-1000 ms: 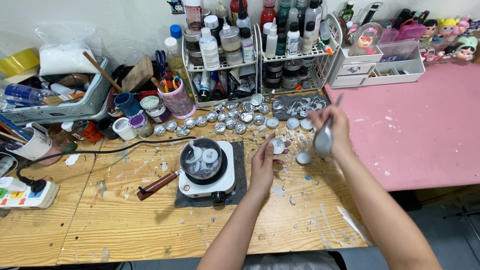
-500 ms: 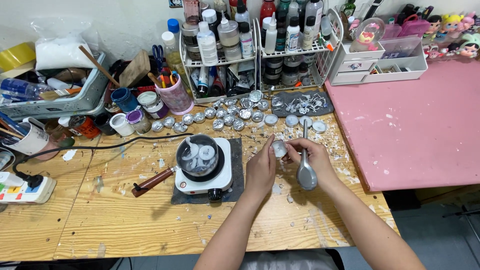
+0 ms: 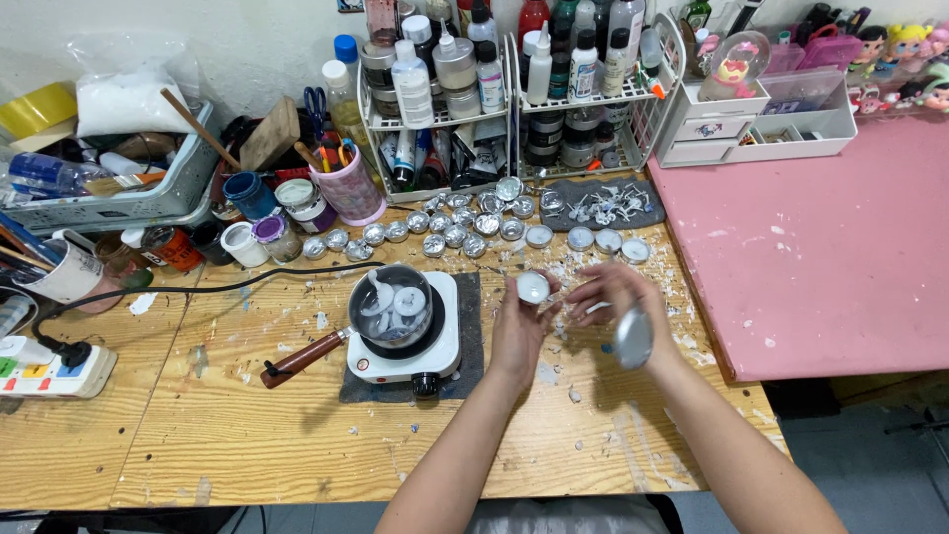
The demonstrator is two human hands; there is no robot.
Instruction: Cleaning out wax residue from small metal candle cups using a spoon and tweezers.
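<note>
My left hand point(image 3: 517, 331) holds a small round metal cup of white wax point(image 3: 533, 287) between its fingertips, just right of the hot plate. My right hand point(image 3: 611, 297) grips a metal spoon point(image 3: 633, 338), whose bowl hangs blurred below the hand. The two hands are close together over the wooden table point(image 3: 247, 445). A small dark pot with white wax chunks point(image 3: 391, 305) and a brown handle sits on the white hot plate point(image 3: 440, 348) to the left of my hands.
Several small metal cups point(image 3: 455, 229) lie in rows behind my hands, some beside a dark mat point(image 3: 603, 205). Wire racks of bottles point(image 3: 494, 89) stand at the back. A pink table point(image 3: 830, 267) adjoins at right. A power strip point(image 3: 44, 368) and cups sit at left.
My right hand with the spoon came down from the rows of cups toward my left hand. The left hand stays near the hot plate with the wax cup.
</note>
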